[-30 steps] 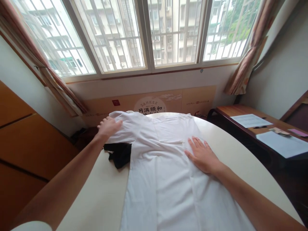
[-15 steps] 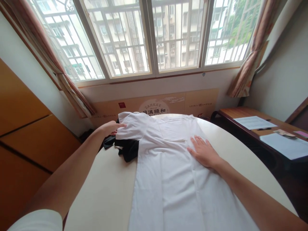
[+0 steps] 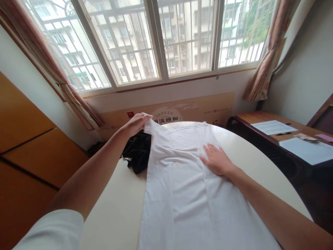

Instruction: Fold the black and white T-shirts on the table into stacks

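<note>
One left hand [image 3: 136,125] pinches a white cotton T-shirt [image 3: 177,198]; right hand [image 3: 215,160] splays flat.

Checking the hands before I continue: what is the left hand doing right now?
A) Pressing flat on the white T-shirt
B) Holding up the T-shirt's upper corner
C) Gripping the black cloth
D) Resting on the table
B: the left hand is raised off the table, gripping the upper corner of the white T-shirt above the black cloth.

Wide-angle, looking forward and down from head height, close above the shirt [image 3: 177,194] on the table [image 3: 111,211], toward the far window [image 3: 187,34].
</note>
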### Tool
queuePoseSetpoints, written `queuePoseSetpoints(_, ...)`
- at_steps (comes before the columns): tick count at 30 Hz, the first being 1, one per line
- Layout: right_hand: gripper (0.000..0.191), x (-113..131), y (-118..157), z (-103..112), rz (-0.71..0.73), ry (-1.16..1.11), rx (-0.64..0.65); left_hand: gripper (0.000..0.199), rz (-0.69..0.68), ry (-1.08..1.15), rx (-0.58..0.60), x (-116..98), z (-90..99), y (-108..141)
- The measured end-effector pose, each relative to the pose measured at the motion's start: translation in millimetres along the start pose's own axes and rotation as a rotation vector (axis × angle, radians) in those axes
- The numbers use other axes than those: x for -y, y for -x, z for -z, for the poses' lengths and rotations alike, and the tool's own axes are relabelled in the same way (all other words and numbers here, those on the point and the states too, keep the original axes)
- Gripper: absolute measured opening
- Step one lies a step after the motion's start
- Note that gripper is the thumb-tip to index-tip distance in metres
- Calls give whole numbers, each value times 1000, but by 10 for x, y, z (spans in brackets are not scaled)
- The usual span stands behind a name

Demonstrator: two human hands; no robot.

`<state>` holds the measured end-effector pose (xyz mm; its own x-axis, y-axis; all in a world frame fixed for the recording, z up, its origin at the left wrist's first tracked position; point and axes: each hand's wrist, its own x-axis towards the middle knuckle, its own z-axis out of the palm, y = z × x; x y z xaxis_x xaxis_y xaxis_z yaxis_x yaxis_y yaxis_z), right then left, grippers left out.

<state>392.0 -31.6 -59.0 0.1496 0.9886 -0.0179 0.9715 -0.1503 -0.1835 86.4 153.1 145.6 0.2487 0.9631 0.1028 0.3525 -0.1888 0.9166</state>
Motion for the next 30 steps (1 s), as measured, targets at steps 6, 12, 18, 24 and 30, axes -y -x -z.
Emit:
queuePoseSetpoints(6,74,-64,-5,-38,41,-42,-50,19,-111,-6,198,-357,-1133,-392)
queuePoseSetpoints(12,61,-218,-111,-40,14,-312,-223,11,-45,-182,294,-441,-2253,-549)
queuePoseSetpoints(18,57,-268,-144,29,-9,-355,-231,20,58,-218,308,-111,-2910,-600)
queuePoseSetpoints(24,53,-245,-141,126,-37,-352,-223,20,108,-304,383,200,-3098,-694)
queuePoseSetpoints(30,50,-172,-60,169,13,-294,-209,23,67,-434,307,358,-3116,-930)
